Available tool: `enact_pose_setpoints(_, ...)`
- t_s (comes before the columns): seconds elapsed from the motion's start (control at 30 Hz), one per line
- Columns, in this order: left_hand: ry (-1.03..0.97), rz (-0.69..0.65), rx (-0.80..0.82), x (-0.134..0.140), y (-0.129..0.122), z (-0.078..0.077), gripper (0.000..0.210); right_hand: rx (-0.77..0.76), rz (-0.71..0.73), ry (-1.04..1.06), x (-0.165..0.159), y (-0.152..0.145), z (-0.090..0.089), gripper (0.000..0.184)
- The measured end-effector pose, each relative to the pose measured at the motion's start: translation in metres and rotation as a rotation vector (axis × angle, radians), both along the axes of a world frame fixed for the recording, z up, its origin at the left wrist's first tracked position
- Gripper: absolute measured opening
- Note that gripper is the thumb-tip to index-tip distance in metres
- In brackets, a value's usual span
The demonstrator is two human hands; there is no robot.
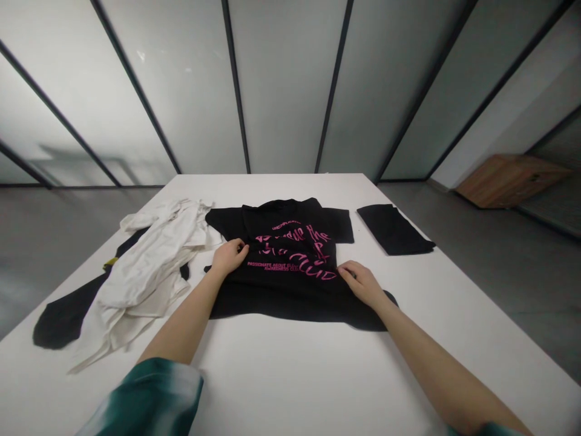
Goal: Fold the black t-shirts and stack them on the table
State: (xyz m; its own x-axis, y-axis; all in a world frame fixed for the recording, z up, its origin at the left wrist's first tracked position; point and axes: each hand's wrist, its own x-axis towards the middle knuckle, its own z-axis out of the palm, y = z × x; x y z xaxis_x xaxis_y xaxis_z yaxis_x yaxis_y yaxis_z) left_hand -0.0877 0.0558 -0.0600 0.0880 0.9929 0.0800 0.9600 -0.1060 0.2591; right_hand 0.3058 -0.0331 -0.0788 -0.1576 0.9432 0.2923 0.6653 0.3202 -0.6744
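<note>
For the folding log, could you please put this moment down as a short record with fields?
surface: white table
main garment: black T-shirt with pink lettering, lying mid-table, rumpled
left hand: fingers pinching the shirt's fabric at its left side
right hand: resting on the shirt's right side, fingers on the fabric
left of the shirt: white garment heaped over a dark garment
right of the shirt: folded black cloth, apart from it

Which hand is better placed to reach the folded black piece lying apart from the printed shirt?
Right, probably. The right hand rests on the printed black shirt on the side nearer the folded black piece; the left hand pinches the shirt's far side.
</note>
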Motion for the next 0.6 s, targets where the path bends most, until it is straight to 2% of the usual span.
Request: enact_pose_setpoints(0.6, 0.001, 0.000, -0.006, 0.0021, -0.0004, 0.0043, 0.033, -0.006, -0.005, -0.037, 0.0016, -0.0010, 0.0025, 0.026)
